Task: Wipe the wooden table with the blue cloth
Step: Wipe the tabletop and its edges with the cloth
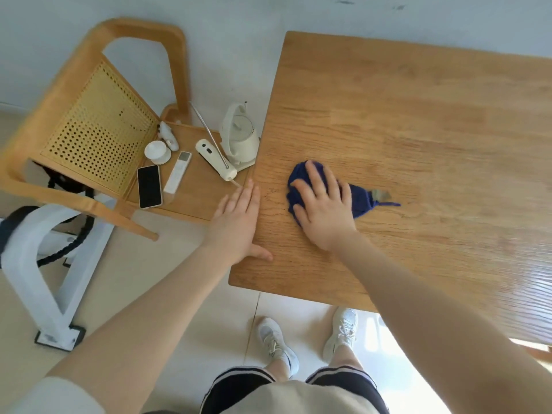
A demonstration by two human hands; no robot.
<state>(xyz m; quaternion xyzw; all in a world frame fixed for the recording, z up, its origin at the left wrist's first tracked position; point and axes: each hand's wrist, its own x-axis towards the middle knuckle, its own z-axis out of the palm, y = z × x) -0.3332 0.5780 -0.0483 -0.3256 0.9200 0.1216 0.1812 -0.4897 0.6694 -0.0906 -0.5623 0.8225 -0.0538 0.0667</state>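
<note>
We see the right hand point(324, 204) spread flat, fingers wide, pressing the blue cloth point(357, 200) onto the wooden worktop point(418, 121) nr its left edge. Left hand point(237, 221), fingers straight, rests on that edge. Chair point(89, 121) w/ kettle point(239, 135) & phone point(149, 186) beside.

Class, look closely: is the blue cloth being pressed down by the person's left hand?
No, the right hand presses the blue cloth; the left hand rests on the table's edge.
</note>
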